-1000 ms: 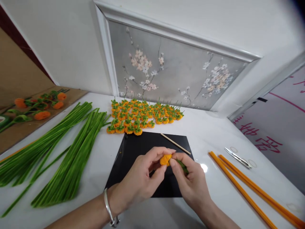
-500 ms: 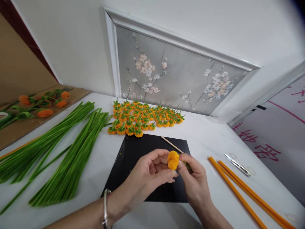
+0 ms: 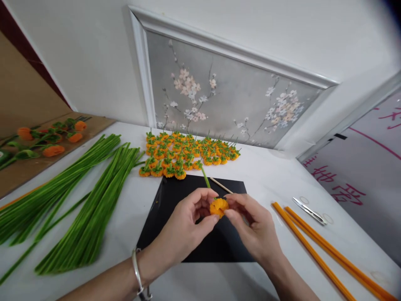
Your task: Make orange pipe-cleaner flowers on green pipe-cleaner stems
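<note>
Head view: left fingers [image 3: 207,224] and right fingers [image 3: 235,218] pinch an orange flower [image 3: 218,207], green stem [image 3: 205,176] partly hidden.

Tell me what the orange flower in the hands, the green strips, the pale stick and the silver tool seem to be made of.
Orange flower: probably chenille, matte and soft, judging by its fuzzy folds.
Green strips: likely chenille too, with a velvety look and blurred edges.
Pale stick: perhaps wood, given its plain beige colour.
Silver tool: apparently polished metal, from its bright shine.
</note>
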`<state>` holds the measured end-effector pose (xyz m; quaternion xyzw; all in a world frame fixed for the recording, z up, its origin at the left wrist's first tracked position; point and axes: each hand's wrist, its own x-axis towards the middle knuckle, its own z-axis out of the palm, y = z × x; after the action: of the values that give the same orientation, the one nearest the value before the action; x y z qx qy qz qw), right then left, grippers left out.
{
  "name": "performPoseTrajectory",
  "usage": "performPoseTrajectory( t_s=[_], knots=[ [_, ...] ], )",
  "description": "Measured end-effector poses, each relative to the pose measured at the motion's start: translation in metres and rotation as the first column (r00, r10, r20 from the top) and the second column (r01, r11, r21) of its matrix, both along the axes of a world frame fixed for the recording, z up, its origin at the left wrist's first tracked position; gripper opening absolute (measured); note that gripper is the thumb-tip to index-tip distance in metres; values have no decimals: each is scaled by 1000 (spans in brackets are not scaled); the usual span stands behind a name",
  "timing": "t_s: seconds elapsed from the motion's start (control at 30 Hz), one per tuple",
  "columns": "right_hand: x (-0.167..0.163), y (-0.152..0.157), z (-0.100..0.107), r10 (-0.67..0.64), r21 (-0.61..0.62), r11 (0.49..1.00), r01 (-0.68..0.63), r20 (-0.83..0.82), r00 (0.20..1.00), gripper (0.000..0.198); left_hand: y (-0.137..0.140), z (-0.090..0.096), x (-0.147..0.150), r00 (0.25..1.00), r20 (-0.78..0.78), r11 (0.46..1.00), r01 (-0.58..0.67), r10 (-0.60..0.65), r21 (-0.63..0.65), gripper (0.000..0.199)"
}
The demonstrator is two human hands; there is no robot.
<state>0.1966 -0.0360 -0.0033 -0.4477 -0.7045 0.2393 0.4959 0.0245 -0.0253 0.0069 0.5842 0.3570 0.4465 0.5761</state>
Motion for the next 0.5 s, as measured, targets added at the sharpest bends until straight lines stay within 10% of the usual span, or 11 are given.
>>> performPoseTrajectory(
  t_s=[0.5],
  knots=[
    [-11,-8,-3,-77,90,993,74,37,996,18,-7,-6,4,993,-15,993,-115,115,-2,14]
  ],
)
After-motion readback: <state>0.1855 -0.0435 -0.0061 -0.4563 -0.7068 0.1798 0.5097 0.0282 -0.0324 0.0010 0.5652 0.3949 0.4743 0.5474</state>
